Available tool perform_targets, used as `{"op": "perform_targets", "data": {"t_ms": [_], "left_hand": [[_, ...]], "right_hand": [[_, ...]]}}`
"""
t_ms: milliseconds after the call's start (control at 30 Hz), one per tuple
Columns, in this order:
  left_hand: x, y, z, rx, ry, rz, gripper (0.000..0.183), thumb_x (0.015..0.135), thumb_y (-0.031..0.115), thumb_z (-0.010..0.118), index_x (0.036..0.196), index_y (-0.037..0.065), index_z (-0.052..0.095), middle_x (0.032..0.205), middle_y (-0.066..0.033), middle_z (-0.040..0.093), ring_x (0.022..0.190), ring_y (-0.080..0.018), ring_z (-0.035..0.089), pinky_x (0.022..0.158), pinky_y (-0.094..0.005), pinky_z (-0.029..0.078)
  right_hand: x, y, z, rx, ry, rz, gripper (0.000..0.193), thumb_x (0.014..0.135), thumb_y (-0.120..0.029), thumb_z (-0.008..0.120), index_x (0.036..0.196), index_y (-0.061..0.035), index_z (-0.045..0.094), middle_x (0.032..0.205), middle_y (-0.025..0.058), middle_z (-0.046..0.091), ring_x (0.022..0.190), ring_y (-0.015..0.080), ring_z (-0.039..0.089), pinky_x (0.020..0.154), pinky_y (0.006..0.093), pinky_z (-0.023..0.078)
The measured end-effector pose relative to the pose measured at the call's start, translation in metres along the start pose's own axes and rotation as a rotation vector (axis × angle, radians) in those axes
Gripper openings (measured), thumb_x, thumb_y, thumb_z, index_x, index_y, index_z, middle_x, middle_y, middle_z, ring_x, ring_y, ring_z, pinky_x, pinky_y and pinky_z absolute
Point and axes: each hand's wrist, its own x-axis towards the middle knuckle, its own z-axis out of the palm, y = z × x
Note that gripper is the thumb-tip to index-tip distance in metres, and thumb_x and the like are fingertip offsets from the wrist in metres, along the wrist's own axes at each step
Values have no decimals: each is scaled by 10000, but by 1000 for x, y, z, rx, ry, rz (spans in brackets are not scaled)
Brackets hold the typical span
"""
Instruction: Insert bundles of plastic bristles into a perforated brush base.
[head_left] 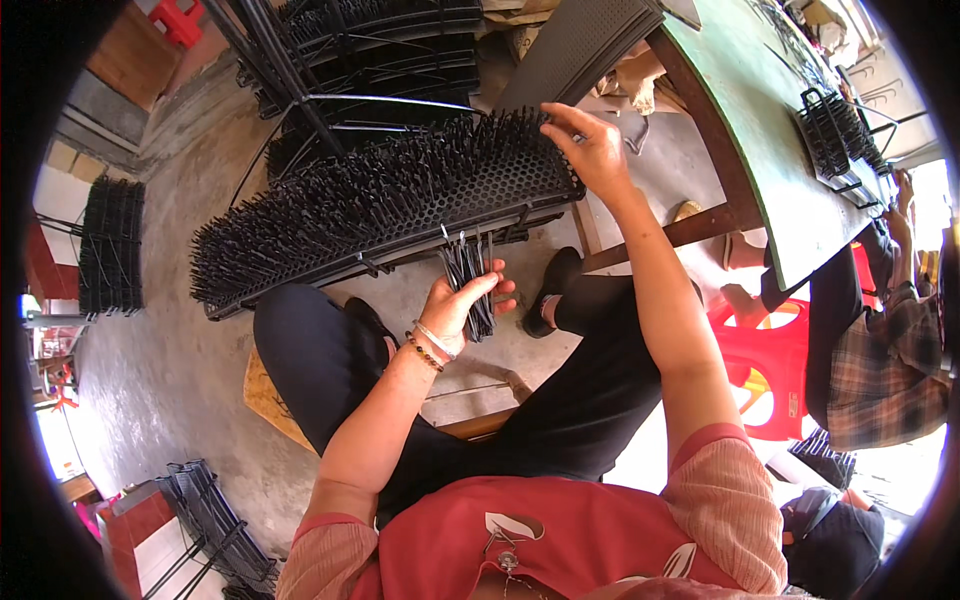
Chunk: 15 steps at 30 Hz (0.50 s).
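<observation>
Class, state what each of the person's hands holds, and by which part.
Left hand: bundle of thin black pins, gripped around its lower half. Right hand: fingers at the perforated black panel's top right edge.
</observation>
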Motion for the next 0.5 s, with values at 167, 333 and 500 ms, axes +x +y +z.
{"op": "perform_targets", "data": {"t_ms": [167, 333, 500], "left_hand": [[0, -1, -1, 0, 3, 0, 227, 880, 68, 557, 1101, 18, 562, 1009, -66, 600, 928, -215, 615, 767, -366, 556], [0, 1, 0, 4, -1, 4, 227, 879, 69, 558, 1102, 26, 559, 1048, -61, 595, 928, -207, 612, 766, -368, 559], [-1, 1, 3, 16, 13, 8, 235, 879, 70, 559, 1112, 39, 550, 1077, -50, 586, 865, -166, 598, 754, -372, 565]], "right_hand": [[3, -2, -1, -168, -49, -227, 206, 816, -101, 637, 1011, -36, 647, 857, 102, 637, 759, 266, 621, 697, 318, 488], [-3, 2, -5, -250, -43, -285, 180, 835, -87, 610, 1001, -30, 648, 897, 112, 615, 768, 280, 611, 695, 335, 488], [-1, -15, -13, -191, 74, -128, 173, 838, -66, 605, 998, -21, 652, 867, 108, 606, 741, 231, 610, 666, 293, 479]]}}
